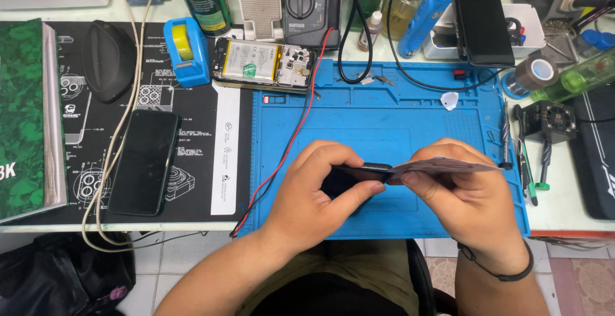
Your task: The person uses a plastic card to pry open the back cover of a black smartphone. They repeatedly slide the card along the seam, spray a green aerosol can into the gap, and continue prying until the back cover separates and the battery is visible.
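- Cluttered repair bench, blue work mat [384, 124] under both hands; bare middle of it kept as the working area, tools pushed to the edges.
- Left hand [314, 191]: thumb and fingers pinched shut on the near end of a dark slim phone part [365, 170], held edge-on above the mat, probably to steady it.
- Right hand [471, 194]: fingers clamped on a thin flat card [448, 164], its tip meeting the dark part right between the two thumbs; looks like a prying or seam-splitting grip, judged from the angle.
- Black band [506, 271] on the right wrist.
- Beyond the fingertips, well apart: opened phone [262, 64] with battery and board exposed, lying at the mat's far-left corner.
- Red and black leads [291, 137] running from past the left fingers down off the bench edge, clear of the grip.
- White triangular pick [450, 101] beyond the right fingers, within easy reach.
- Left of the left hand, well apart: intact black phone [143, 161] face up on a printed black mat [192, 117]; blue tape dispenser [186, 50] beyond it.
- Right of the right hand: screwdrivers [525, 156] laid along the mat's edge, brown tape roll [537, 71] further off.
- Cannot tell whether the card tip is actually inside a seam.
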